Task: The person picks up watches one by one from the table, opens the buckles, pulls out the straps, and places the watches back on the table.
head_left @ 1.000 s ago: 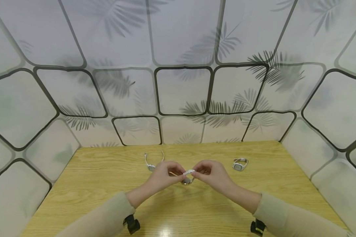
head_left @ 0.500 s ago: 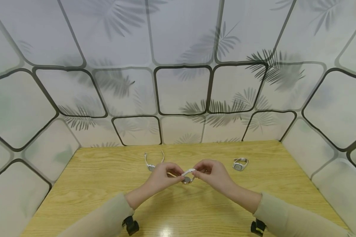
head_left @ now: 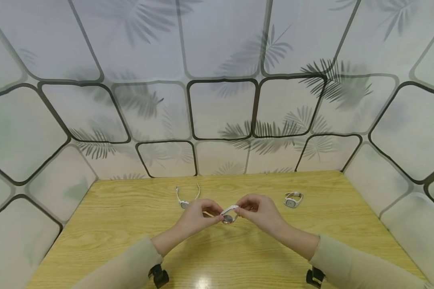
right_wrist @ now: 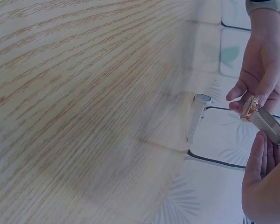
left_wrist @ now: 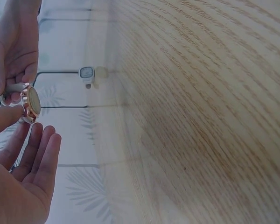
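Note:
A wristwatch with a rose-gold case and a pale strap is held above the table between both hands. My left hand pinches it at the case with thumb and fingers. On the other side, my right hand grips the strap near its end, as the right wrist view shows with the strap running from the case to those fingers. The band forms a loop above the case in the head view. In the left wrist view the round case is seen from its side.
Two white watches lie farther back on the wooden table: one with its strap spread open behind my left hand, one with its strap looped to the right. Patterned cloth walls close in the back and sides.
Both hands stay almost in place, still holding the watch. Its case has shifted very slightly, with the band loop lifted a touch. The other watches have not moved.

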A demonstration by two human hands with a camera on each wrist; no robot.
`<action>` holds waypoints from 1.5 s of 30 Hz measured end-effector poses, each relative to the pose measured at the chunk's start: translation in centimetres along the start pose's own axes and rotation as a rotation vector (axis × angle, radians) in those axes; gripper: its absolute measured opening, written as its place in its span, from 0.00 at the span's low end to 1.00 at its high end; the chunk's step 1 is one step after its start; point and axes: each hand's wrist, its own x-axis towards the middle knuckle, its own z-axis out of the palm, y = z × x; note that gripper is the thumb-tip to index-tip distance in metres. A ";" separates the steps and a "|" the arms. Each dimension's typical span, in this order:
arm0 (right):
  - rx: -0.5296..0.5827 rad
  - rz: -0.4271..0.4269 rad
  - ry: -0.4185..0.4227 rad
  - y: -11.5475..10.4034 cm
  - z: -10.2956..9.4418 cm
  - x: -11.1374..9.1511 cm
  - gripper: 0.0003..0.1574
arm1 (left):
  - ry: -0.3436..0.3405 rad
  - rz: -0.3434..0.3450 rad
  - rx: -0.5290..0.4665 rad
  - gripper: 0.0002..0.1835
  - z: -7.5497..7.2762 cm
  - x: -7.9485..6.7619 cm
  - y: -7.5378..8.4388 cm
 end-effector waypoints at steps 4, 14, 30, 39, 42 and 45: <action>-0.005 0.000 -0.003 0.1 0.0 0.0 0.08 | -0.007 0.002 -0.004 0.06 -0.1 0.0 -0.1; -0.005 0.004 -0.008 0.2 0.1 -0.1 0.08 | 0.010 -0.020 0.020 0.05 -0.3 0.3 0.5; -0.017 -0.004 -0.032 -0.2 0.6 0.0 0.09 | -0.001 0.030 0.016 0.06 -0.1 0.9 1.5; -0.027 0.008 -0.040 -0.1 0.5 -0.1 0.10 | -0.011 0.052 0.032 0.05 0.4 0.9 1.8; -0.031 0.004 -0.041 -0.1 0.5 -0.1 0.10 | -0.008 0.043 0.035 0.05 0.4 0.9 1.9; -0.042 0.000 -0.041 -0.1 0.5 0.0 0.09 | -0.008 0.035 0.036 0.05 0.4 0.9 2.0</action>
